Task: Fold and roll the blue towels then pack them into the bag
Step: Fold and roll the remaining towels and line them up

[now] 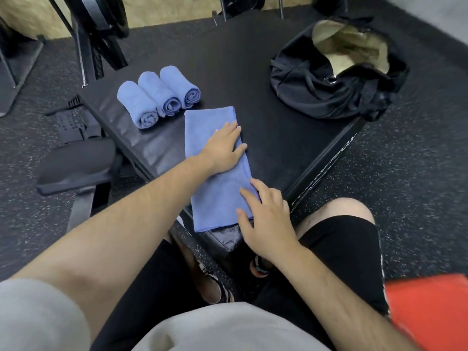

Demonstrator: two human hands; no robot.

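black padded platform (266,117) | speckled rubber floor (417,160) | both hands' fingers flat, spread on towel (215,193)

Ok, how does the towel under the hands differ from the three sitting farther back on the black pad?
The folded towel lies flat as a long strip; the three rolled towels are tight cylinders with spiral ends showing. The left hand and right hand press on the folded towel, while the rolled towels sit untouched. The folded towel reaches the pad's near edge; the rolled ones lie side by side farther back. All are the same blue, and none is in the bag.
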